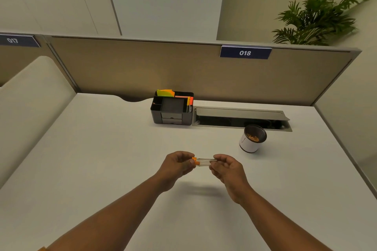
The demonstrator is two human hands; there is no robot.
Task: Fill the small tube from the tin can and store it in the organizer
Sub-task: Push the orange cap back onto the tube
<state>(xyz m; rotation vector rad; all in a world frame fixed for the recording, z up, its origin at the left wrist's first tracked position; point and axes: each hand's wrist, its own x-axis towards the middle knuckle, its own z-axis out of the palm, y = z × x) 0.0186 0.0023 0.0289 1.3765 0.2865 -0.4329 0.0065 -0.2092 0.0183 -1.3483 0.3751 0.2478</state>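
Note:
A small clear tube [204, 161] with an orange cap lies level in the air above the middle of the desk, held at both ends. My left hand [177, 164] pinches the orange cap end. My right hand [226, 167] grips the clear end. The tin can [252, 138], white with a dark mesh-like rim, stands to the right and beyond the hands; small brown pieces show inside it. The black organizer [172, 111] sits at the back centre of the desk, with open compartments, small drawers and coloured sticky notes.
An open cable tray [240, 118] is sunk into the desk right of the organizer, just behind the can. A beige partition [142, 71] with label 018 closes the back. A plant [318, 16] stands behind it at the right.

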